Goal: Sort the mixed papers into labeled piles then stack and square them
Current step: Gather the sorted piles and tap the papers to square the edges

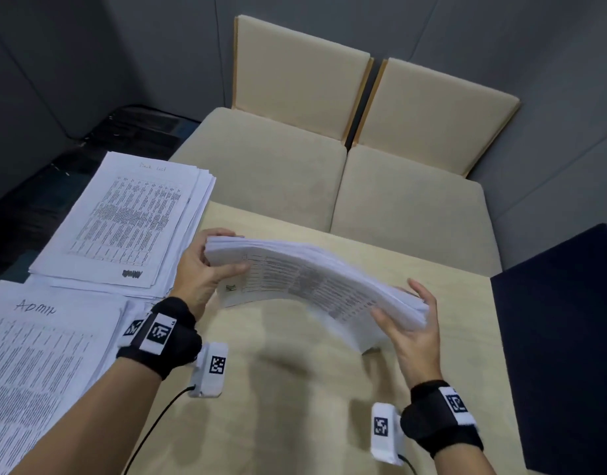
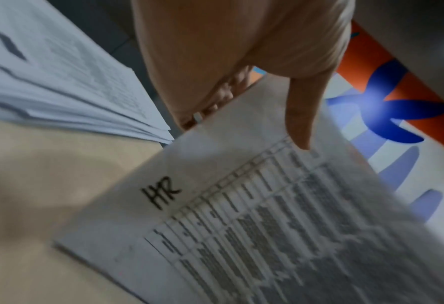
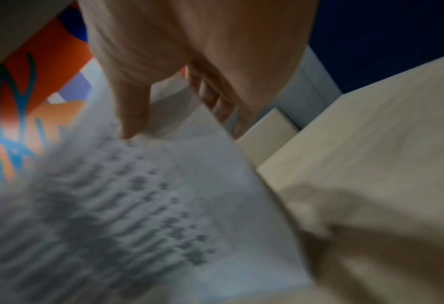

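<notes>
Two hands hold the HR stack [image 1: 315,286] over the middle of the tabletop [image 1: 278,389]. Left hand [image 1: 206,269] and right hand [image 1: 411,323] each pinch one short end. It looks heavy, bendy and slippery, so hold both ends tight.

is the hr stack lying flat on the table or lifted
Lifted and bowed. The HR stack arches above the table, left hand and right hand gripping its two ends; only its near edge seems to touch.

Black wrist straps [image 1: 158,337] carry white camera blocks [image 1: 211,368] (square-coded tags, black cable).
</notes>
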A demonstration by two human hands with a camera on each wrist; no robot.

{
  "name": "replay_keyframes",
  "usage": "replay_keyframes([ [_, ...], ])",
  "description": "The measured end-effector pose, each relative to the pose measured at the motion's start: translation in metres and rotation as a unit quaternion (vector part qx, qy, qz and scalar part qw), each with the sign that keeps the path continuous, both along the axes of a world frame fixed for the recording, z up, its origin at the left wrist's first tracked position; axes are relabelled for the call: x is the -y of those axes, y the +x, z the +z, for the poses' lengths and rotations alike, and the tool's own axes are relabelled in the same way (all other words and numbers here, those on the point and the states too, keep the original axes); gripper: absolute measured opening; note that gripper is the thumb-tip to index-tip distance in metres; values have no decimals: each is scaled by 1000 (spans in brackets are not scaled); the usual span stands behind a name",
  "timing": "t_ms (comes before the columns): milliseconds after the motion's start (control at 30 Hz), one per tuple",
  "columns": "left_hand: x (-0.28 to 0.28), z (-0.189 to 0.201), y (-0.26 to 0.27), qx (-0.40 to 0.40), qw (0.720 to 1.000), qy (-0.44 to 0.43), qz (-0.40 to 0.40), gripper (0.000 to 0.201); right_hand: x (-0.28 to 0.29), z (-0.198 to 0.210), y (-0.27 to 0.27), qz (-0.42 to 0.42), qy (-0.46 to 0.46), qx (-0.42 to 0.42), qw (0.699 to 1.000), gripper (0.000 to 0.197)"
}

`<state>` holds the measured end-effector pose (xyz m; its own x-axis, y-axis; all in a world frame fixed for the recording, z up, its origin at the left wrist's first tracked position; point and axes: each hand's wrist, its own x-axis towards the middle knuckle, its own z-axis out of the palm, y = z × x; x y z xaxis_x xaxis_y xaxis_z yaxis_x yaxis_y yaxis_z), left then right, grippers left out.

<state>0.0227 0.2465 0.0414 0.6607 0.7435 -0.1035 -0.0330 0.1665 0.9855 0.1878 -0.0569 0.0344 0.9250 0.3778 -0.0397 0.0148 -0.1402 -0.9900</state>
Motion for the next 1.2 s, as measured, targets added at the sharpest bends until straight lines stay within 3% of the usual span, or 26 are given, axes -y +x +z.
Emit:
replay_keyframes([
  [67,-7,-3,2,-15,999,7,-37,82,9,-13,16,50,-31,-35,998,86],
  [167,-5,-10,12,-53,997,-13,-56,66,4,-25,25,93,-56,-75,991,74],
  [267,-1,-13,26,-74,997,-26,-18,45,-12,-32,22,-2,-19,-121,992,53],
  [333,0,-10,32,-54,998,-32,3,39,-22,-25,24,-43,38,-89,994,33],
  [367,0,-7,34,-40,999,-28,7,37,-25,-22,27,-49,53,-74,995,31],
  [500,-13,-10,37,-5,999,1,-34,56,-19,-20,41,19,74,-13,997,46],
  [600,-19,-24,49,-45,998,-34,-30,71,-22,-27,46,17,41,-56,997,49],
  [767,-5,-17,82,-57,995,-46,62,43,-43,-18,56,5,0,-35,999,28],
  [867,-6,-18,82,-46,995,-25,90,48,-34,-13,54,6,34,-18,999,31],
  [933,-7,-30,77,-60,993,-11,97,58,-20,-21,47,25,-5,-5,1000,34],
  [1000,-2,-36,73,-105,992,-6,67,53,-12,-32,43,63,-69,-29,995,35],
  [1100,4,-25,64,-150,988,48,-9,30,-11,-32,45,122,-139,-10,983,17],
  [1200,6,3,49,-164,983,56,-67,22,-5,-7,50,109,-111,-97,983,17],
])
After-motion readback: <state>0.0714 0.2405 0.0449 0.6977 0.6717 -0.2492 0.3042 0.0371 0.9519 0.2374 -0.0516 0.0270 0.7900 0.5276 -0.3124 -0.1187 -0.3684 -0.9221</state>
